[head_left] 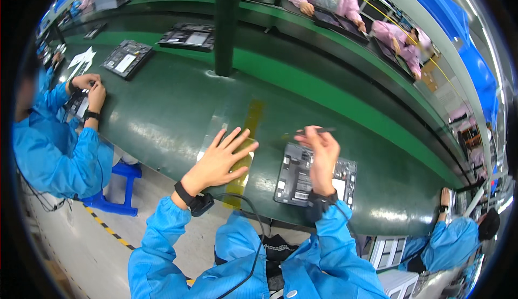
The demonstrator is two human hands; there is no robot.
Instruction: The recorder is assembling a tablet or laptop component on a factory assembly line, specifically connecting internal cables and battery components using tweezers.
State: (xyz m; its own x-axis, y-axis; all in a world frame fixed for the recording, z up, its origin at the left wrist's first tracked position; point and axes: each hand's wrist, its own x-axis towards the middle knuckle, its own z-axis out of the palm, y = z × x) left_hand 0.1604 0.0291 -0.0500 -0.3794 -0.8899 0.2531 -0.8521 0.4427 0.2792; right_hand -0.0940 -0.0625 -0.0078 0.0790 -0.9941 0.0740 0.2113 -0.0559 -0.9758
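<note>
My left hand (222, 160) is open with its fingers spread, palm down over a yellow tape strip (236, 197) on the green bench. Something pale and glossy (247, 164) shows partly beneath its fingers. My right hand (321, 156) pinches a thin dark pen-like tool (322, 130) held nearly level; its exact kind cannot be made out. That hand hovers over an opened flat electronic device (294, 182), whose dark battery, boards and a white patch show on both sides of my wrist. Both wrists wear black bands, and a black cable runs from the left one.
Along the green bench (156, 102) lie another opened device (128, 59) and one beside the green post (223, 29). Co-workers in blue sit at left (59, 142) and right (456, 242); people in pink work across the bench. A blue stool (127, 188) stands on the floor.
</note>
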